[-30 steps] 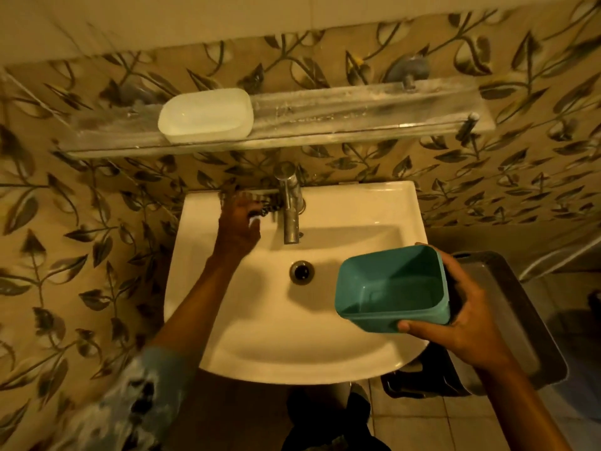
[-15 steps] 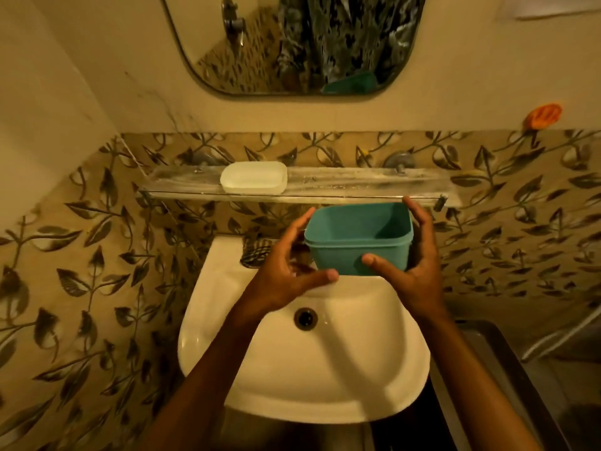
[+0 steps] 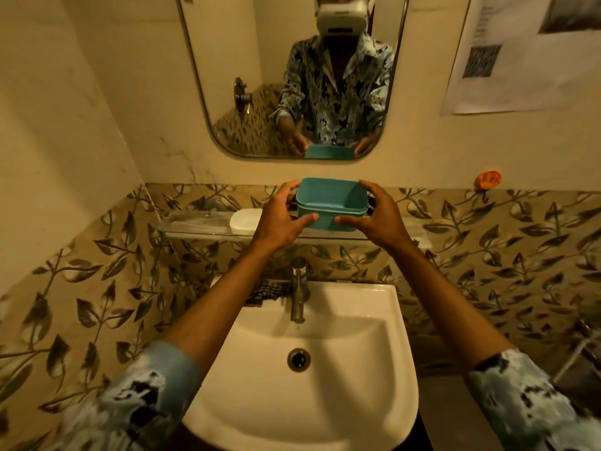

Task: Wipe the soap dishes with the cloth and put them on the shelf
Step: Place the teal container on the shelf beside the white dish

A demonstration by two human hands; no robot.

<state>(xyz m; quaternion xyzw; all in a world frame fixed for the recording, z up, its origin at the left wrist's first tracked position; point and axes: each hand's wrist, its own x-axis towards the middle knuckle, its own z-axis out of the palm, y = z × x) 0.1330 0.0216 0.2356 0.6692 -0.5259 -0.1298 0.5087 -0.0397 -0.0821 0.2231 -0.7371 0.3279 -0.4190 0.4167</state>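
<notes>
A teal rectangular soap dish (image 3: 331, 203) is held upright between both hands, at or just above the glass shelf (image 3: 195, 234) on the tiled wall. My left hand (image 3: 279, 219) grips its left side and my right hand (image 3: 379, 219) grips its right side. A white soap dish (image 3: 244, 219) lies on the shelf just left of my left hand. A dark checked cloth (image 3: 265, 292) lies on the basin's back ledge, left of the tap, partly hidden by my left forearm.
A white washbasin (image 3: 383, 369) with a metal tap (image 3: 298, 294) sits below the shelf. A mirror (image 3: 227, 92) hangs above it, a paper notice (image 3: 520, 60) at the upper right, an orange hook (image 3: 487, 179) on the right wall.
The teal dish has risen from in front of the basin up to the shelf, held in both hands. A second ago only my right hand held it while my left was at the cloth.
</notes>
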